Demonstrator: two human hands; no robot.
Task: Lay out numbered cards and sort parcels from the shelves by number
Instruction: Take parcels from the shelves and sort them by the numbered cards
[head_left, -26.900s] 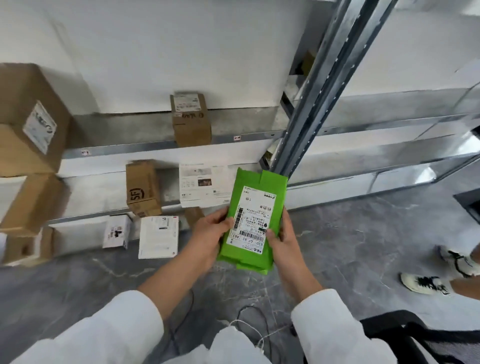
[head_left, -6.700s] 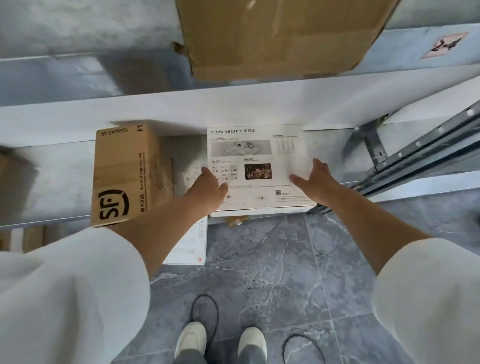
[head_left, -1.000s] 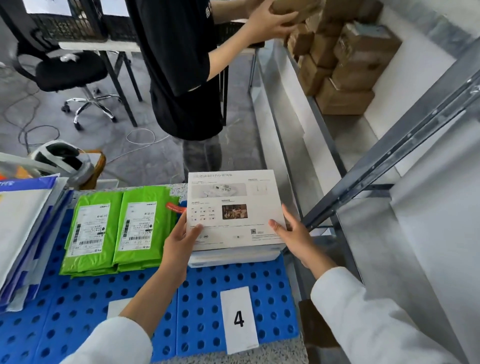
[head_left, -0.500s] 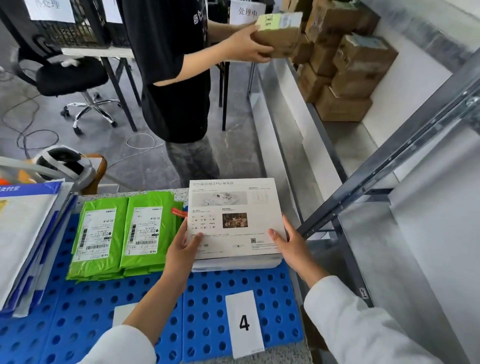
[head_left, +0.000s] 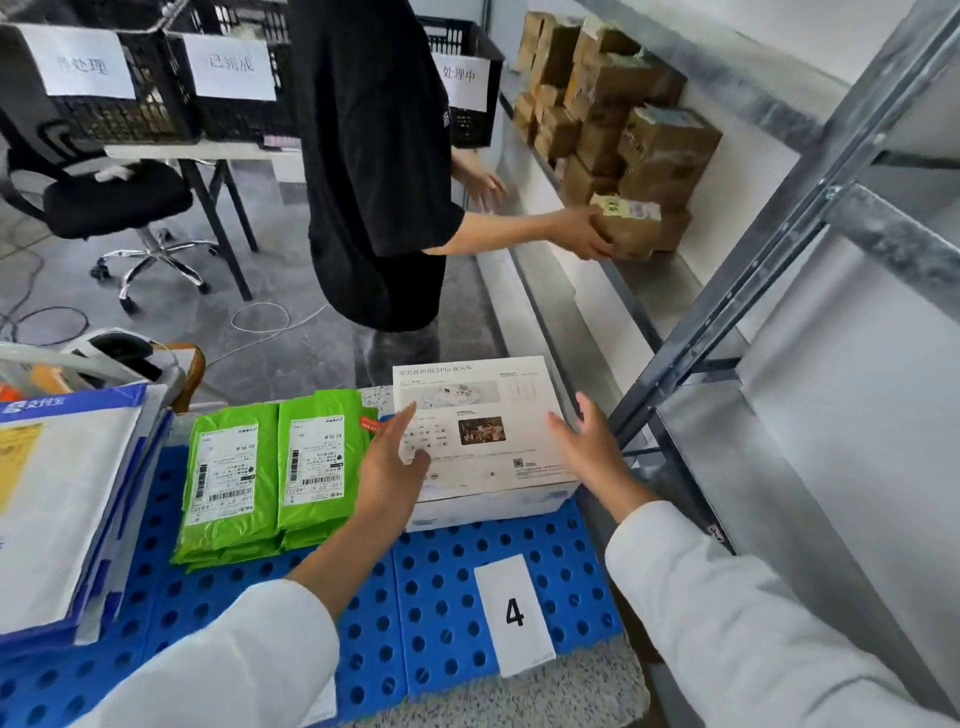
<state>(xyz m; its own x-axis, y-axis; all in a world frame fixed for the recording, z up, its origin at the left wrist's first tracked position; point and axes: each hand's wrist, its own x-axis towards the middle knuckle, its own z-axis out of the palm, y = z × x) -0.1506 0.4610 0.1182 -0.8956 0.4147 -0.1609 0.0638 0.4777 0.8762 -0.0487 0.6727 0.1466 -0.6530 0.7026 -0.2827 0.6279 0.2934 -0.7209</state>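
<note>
A flat white printed box (head_left: 483, 431) lies on the blue perforated board (head_left: 447, 587), behind the white card marked 4 (head_left: 514, 613). My left hand (head_left: 392, 467) hovers at the box's left edge with straight fingers, holding nothing. At the box's right edge is my right hand (head_left: 589, 452), fingers spread and off the box. Two green mailer parcels (head_left: 270, 467) with white labels lie side by side to the left of the box.
A stack of large white and blue envelopes (head_left: 57, 499) lies at the left. A person in black (head_left: 374, 171) holds a brown box (head_left: 626, 231) at the metal shelf (head_left: 649, 291) stacked with cartons. Black crates (head_left: 156, 73) stand on a far table, an office chair beside it.
Both hands carried the white box over and set it down on the blue board behind card 4, then let go. The person in black lowered a brown box toward the shelf.
</note>
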